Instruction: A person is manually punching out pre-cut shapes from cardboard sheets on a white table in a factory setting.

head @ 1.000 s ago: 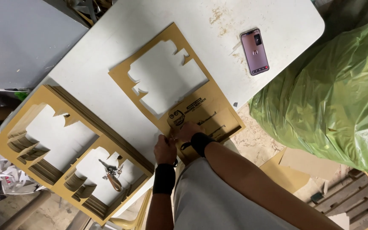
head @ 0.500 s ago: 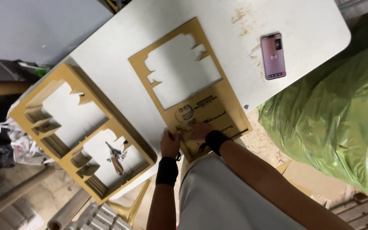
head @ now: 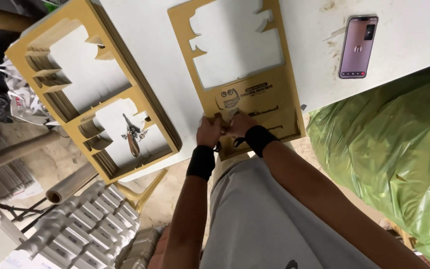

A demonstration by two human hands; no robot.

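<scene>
Both hands work at the near edge of a flat brown cardboard sheet [head: 274, 107] lying on the white table [head: 145, 74]. The left hand [head: 210, 132] is curled, fingers pinching the sheet's lower edge; the right hand [head: 240, 124] sits just beside it, touching it, fingers closed down on the same edge strip. Exactly what is between the fingertips cannot be told. Both wrists wear black wristbands. The sheet has a big cut-out window in its upper part, showing bare table through it, with dark print and thin slots below.

To the left, a thick stack of similar cardboard frames [head: 65, 119] hangs partly over the table edge. It has two window openings; the nearer one holds a small brown-handled tool with metal parts [head: 133, 134], the farther one shows only table.

A phone [head: 358, 46] lies screen-up on the table to the right, well apart from the hands. A bulging green plastic bag [head: 394, 164] stands beside the table on the right. Cardboard tubes [head: 70, 183] and bundled white packs [head: 85, 226] lie on the floor left.
</scene>
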